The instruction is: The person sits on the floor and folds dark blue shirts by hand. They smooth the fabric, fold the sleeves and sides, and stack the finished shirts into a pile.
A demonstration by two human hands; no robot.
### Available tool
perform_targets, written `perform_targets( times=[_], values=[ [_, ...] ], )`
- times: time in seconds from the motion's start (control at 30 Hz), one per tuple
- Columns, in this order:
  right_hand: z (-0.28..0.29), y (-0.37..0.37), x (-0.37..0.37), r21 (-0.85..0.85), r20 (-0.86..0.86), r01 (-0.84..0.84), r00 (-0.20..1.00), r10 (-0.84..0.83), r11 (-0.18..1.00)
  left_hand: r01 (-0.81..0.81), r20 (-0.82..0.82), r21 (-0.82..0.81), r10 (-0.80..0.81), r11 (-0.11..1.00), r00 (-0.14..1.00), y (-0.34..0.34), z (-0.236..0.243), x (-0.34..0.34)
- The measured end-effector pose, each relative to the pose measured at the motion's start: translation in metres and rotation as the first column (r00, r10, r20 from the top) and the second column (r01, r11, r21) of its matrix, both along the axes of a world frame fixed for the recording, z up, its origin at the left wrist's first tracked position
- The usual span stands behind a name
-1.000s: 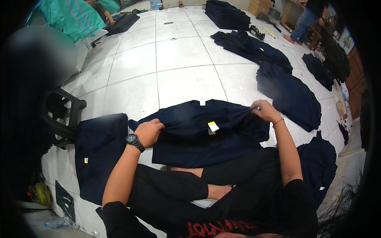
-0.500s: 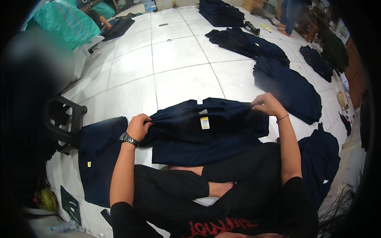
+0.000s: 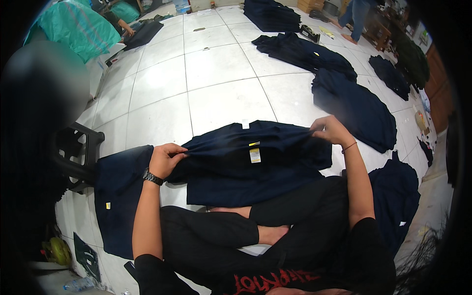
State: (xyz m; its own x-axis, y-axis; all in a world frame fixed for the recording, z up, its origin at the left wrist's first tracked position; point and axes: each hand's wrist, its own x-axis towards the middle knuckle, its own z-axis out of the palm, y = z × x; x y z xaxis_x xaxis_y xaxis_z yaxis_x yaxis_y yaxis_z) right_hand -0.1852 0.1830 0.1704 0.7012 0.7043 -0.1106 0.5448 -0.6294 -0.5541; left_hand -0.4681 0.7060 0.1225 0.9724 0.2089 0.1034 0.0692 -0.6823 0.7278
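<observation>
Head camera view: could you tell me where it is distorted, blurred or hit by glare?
Head view: fisheye bends the floor tiles toward a black rim; a blurred patch covers the upper left; mild sheen lies on the tiles; the left hand, right hand and navy shirt are sharp.

Matt navy cloth shirt point(image 3: 255, 162), glossy tiled floor point(image 3: 221, 69)

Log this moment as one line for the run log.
left hand: pinches left edge of dark navy garment | right hand: pinches its right edge | garment: spread on white tiled floor
</observation>
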Motion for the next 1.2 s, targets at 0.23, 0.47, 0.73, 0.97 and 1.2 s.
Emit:
perform_targets(
  times=[0.23,0.47,0.73,0.97,1.2],
  values=[
    [-0.012,0.003,-0.003,-0.067,-0.06,0.05,0.997,-0.054,0.996,-0.093,-0.119,0.067,0.1,0.993,0.988,-0.012,0.007,0.002],
    [-0.039,0.009,0.001,-0.267,-0.017,-0.073,0.997,0.071,0.961,0.064,-0.271,0.451,0.068,0.89,0.96,-0.017,-0.036,0.007],
    [-0.058,0.003,0.014,-0.369,-0.061,-0.055,0.998,0.035,0.928,0.081,-0.301,0.427,0.057,0.901,0.952,-0.029,-0.033,0.015],
    [-0.122,0.055,0.088,-0.372,0.091,0.004,0.995,0.032,0.928,0.068,-0.338,0.315,0.045,0.947,0.94,-0.028,-0.045,0.022],
    [-0.18,0.092,0.112,-0.439,0.045,0.035,0.999,-0.017,0.898,0.068,-0.346,0.366,0.067,0.928,0.936,-0.024,-0.052,0.035]
  ],
)
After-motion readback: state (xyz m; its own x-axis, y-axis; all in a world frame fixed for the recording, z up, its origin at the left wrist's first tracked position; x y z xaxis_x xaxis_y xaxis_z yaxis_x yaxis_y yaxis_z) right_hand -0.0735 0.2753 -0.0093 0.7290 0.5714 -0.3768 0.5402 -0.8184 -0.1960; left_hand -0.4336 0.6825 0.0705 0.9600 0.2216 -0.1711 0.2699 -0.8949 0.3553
